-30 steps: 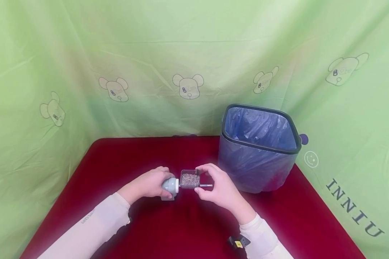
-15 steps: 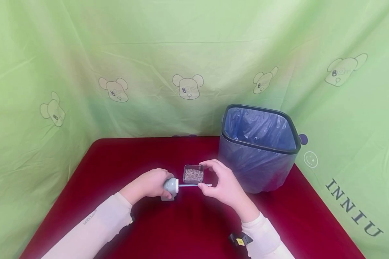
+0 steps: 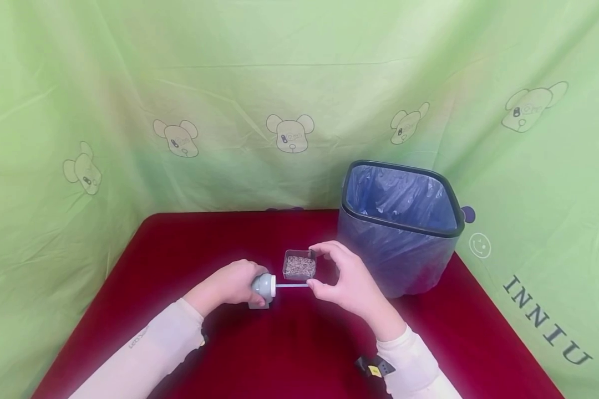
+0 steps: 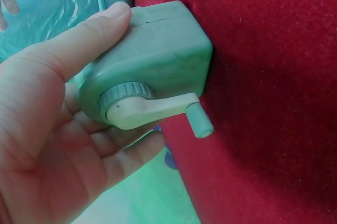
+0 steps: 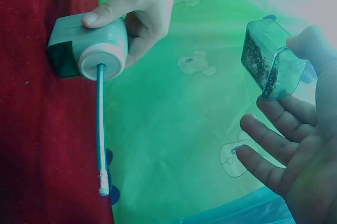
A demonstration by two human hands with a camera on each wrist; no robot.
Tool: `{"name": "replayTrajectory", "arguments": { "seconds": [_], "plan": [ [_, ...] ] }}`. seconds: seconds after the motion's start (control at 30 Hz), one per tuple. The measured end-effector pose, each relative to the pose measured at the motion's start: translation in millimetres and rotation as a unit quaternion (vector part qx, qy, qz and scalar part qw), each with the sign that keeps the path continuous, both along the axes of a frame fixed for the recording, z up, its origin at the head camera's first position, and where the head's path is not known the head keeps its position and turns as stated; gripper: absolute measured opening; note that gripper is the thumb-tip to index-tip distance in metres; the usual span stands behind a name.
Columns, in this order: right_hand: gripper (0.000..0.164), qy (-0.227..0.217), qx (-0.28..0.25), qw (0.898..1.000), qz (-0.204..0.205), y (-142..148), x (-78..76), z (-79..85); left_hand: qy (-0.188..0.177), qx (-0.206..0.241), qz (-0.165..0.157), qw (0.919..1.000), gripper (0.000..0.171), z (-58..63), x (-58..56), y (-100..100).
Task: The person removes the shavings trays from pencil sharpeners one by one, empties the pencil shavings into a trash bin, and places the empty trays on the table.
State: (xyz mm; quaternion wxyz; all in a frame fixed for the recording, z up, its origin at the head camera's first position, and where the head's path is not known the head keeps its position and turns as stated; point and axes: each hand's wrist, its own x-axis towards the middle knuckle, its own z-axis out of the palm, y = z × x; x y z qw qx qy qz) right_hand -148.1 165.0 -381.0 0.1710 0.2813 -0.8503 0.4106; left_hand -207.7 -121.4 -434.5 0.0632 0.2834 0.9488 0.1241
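My left hand (image 3: 232,282) grips a grey-green crank pencil sharpener (image 4: 158,55) low over the table, thumb on top of its body. Its pale crank (image 4: 163,110) points toward the left wrist camera. From the front ring juts a pencil (image 5: 101,124), eraser end outward. A dark square opening (image 5: 62,59) shows in the sharpener's side. My right hand (image 3: 346,282) pinches a small clear shavings drawer (image 5: 260,58) between thumb and fingers, apart from the sharpener. Pencil shavings (image 3: 300,267) lie inside the drawer. In the head view the right thumb overlaps the pencil's end.
A bin (image 3: 399,260) with a dark rim and a bluish plastic liner stands at the right, just beyond my right hand. Red cloth (image 3: 204,238) covers the table. Green printed curtains (image 3: 289,83) hang around its back and sides.
My right hand has moved the shavings drawer away from me and slightly right, so more of the pencil shows. The left hand and sharpener have barely shifted.
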Motion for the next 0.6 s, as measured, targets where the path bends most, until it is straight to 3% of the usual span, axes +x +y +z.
{"name": "replayTrajectory", "arguments": {
  "seconds": [0.6],
  "plan": [
    [0.057,0.036,0.004,0.999,-0.023,14,11.9,10.7,0.000,0.003,-0.002,1.0000,0.061,-2.8,-0.6,-1]
  ]
}}
